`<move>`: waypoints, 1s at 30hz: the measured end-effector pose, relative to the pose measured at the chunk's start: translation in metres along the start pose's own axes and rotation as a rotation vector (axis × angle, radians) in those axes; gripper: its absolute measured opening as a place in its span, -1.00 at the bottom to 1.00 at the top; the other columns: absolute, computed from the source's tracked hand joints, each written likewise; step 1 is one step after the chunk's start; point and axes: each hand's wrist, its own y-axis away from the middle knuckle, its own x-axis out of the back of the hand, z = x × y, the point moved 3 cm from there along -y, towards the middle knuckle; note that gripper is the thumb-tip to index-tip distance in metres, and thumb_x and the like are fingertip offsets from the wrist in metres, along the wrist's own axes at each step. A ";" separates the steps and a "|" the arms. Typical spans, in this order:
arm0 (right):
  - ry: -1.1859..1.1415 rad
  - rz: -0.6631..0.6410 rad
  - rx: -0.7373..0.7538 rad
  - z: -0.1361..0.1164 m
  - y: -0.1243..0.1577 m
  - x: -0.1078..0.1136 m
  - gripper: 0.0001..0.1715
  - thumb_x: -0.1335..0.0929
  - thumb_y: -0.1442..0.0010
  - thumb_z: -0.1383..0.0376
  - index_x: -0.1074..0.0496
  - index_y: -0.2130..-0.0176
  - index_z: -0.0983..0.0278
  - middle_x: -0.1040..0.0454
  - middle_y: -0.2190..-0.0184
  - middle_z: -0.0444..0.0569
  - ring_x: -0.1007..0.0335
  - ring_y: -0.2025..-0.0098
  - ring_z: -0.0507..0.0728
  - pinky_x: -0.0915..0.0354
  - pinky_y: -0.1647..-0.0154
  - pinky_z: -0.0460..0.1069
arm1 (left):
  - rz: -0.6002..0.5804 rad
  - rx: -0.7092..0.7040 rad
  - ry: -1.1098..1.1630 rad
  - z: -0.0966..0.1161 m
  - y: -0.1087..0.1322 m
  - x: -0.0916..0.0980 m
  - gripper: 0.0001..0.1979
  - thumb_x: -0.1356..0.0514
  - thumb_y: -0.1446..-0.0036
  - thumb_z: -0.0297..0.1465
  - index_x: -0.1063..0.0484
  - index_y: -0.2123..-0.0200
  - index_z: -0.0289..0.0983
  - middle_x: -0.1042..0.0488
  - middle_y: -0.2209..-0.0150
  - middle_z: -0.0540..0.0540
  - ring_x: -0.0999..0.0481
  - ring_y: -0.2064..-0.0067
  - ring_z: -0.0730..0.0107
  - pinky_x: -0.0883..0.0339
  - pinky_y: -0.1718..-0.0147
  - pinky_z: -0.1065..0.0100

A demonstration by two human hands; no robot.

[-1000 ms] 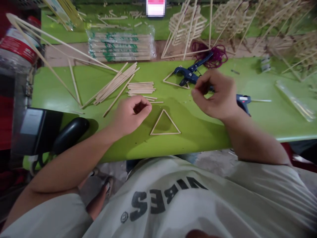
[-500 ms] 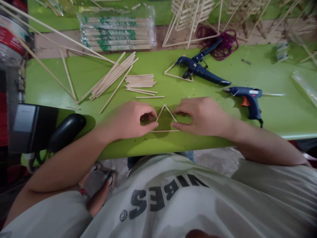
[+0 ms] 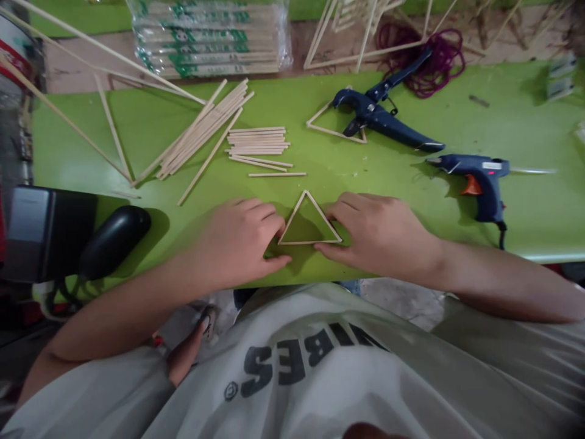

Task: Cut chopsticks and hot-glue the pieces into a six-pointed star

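Observation:
A small triangle of thin wooden sticks (image 3: pixel 305 242) lies flat on the green table in front of me. My left hand (image 3: pixel 247 241) is at its left corner, fingertips touching it, with the thumb held apart below. At the right corner, my right hand (image 3: pixel 375 235) has its fingers against the slanted side and its thumb at the bottom stick, so the corner sits between them. Just beyond the triangle lie a single short stick (image 3: pixel 277 175) and a row of short sticks (image 3: pixel 257 141). A bundle of longer sticks (image 3: pixel 205 131) rests to their left.
Blue cutters (image 3: pixel 384 119) lie over another stick triangle (image 3: pixel 336 132). A blue glue gun (image 3: pixel 479 177) rests at right. Purple cord (image 3: pixel 439 67) and packaged sticks (image 3: pixel 210 39) are behind. A black box-shaped device (image 3: pixel 41 231) and a dark rounded object (image 3: pixel 114 241) stand at left.
My left hand has shifted down and its thumb has moved off the triangle. The right thumb has lowered to the bottom stick. More of the triangle shows now. The view has shifted slightly.

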 end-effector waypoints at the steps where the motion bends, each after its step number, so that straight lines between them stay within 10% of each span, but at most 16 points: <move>1: -0.003 -0.006 0.002 -0.001 0.000 0.000 -0.61 -0.62 -0.51 0.05 -0.71 -0.02 0.34 -0.74 0.15 0.18 -0.65 0.23 0.34 -0.26 0.34 0.16 | 0.008 0.000 0.001 0.000 0.000 0.000 -0.61 -0.70 -0.24 -0.11 -0.66 0.15 -0.17 -0.75 0.16 -0.19 -0.73 0.05 -0.14 -0.49 0.10 -0.03; 14: -0.031 0.069 0.040 0.004 0.001 -0.006 -0.61 -0.61 -0.51 0.04 -0.68 -0.01 0.33 -0.73 0.15 0.18 -0.62 0.23 0.34 -0.36 0.28 0.18 | 0.031 0.023 0.079 -0.006 0.000 -0.002 -0.61 -0.70 -0.25 -0.11 -0.67 0.14 -0.17 -0.72 0.17 -0.14 -0.69 0.08 -0.07 -0.42 0.10 0.03; 22: -0.023 0.106 0.069 0.001 -0.002 -0.006 -0.54 -0.62 -0.49 0.09 -0.71 -0.15 0.39 -0.75 -0.01 0.28 -0.70 0.09 0.41 -0.53 0.10 0.23 | 0.041 0.159 0.276 -0.018 -0.007 0.007 -0.35 -0.51 -0.42 0.05 -0.74 -0.37 -0.22 -0.79 -0.04 -0.22 -0.76 0.03 -0.06 -0.50 0.05 0.04; 30: -0.067 0.092 0.043 -0.003 -0.003 -0.006 -0.62 -0.52 -0.55 0.17 -0.73 -0.15 0.41 -0.73 0.01 0.26 -0.67 0.06 0.40 -0.51 0.06 0.23 | -0.008 0.097 0.173 -0.016 -0.009 0.004 -0.37 -0.40 -0.54 0.08 -0.73 -0.41 -0.23 -0.77 -0.07 -0.25 -0.76 -0.03 -0.08 -0.51 -0.02 0.00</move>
